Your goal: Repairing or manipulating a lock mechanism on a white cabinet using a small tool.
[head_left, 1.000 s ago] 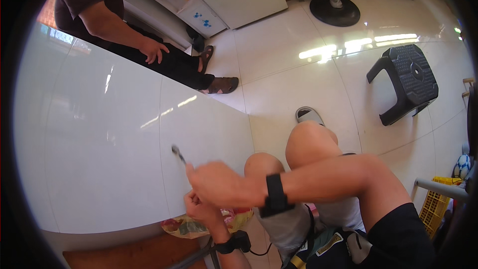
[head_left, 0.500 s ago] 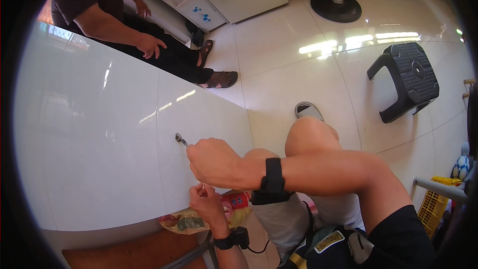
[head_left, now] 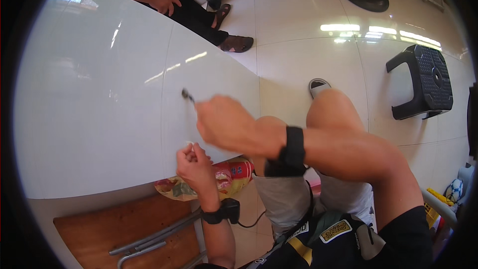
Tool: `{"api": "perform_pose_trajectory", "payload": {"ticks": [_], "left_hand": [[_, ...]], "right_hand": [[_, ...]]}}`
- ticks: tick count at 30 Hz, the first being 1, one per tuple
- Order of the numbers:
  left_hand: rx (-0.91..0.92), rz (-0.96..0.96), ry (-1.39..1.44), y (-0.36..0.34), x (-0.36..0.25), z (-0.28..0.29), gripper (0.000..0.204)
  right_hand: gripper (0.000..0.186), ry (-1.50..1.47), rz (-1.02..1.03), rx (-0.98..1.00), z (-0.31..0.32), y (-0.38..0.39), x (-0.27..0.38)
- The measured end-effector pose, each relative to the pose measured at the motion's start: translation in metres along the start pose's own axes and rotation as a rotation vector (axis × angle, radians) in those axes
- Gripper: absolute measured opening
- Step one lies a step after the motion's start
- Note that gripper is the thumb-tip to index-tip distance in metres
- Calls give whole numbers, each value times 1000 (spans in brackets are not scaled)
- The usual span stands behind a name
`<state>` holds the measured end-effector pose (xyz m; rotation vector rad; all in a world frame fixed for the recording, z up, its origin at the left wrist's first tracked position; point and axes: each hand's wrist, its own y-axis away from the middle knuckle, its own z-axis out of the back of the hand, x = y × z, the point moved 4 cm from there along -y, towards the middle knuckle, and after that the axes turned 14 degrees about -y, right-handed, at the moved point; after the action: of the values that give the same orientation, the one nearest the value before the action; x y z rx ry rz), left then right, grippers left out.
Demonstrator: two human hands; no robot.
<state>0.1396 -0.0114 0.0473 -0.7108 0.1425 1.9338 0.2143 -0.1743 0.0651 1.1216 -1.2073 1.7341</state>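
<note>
My right hand [head_left: 226, 125], slightly blurred, is closed over the white table near its right edge. From the fist juts a slim metal tool with a small dark rounded head [head_left: 185, 93]; its exact kind I cannot make out. Nearer to me, my left hand [head_left: 195, 167] is raised by the table's front edge, its fingertips pinched on a small white piece [head_left: 189, 143]. What that piece is, I cannot tell. The two hands are apart, and black bands sit on both wrists.
The glossy white table [head_left: 99, 119] spreads to the left. A red and yellow plastic bag [head_left: 226, 174] lies under its front edge, above a brown wooden chair [head_left: 129, 219]. Another person's hand [head_left: 164, 2] rests beyond the table. A black stool [head_left: 423, 82] stands on the right.
My view has shifted, so the table and hands sit higher in it. The gap between my hands has widened, and the white piece now shows at my left fingertips.
</note>
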Motion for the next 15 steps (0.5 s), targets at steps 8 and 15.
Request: {"api": "perform_pose_trajectory", "payload": {"ticks": [8,15], "left_hand": [[-31,-235,-176,-38,-35,-12,16],[-90,-364,-266,-72,-73,-30,14]], "right_hand": [[20,7,-57,-134,17,-31,-9],[17,58,10,-210,23,-48,-44]]}}
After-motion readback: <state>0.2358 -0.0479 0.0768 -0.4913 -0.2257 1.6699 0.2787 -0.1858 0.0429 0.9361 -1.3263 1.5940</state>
